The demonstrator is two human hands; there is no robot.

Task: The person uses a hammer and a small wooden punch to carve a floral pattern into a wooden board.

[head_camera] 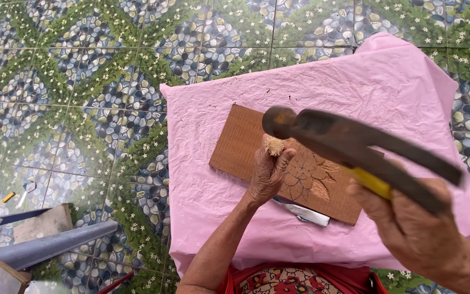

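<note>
Counted: one wooden board (pixel 246 144), one chisel (pixel 274 146), one hammer (pixel 354 147), one flat metal tool (pixel 307 214). Left hand (pixel 267 174) had fingers clenched round the chisel, tip down on the board's flower carving (pixel 308 177). Right hand (pixel 414 228) gripped the hammer's yellow-banded handle, head raised above the chisel, not touching. Board lay mid-sheet on the pink cloth (pixel 208 114); open cloth all round it. Tiled floor (pixel 72 81) beyond the cloth's left edge.
</note>
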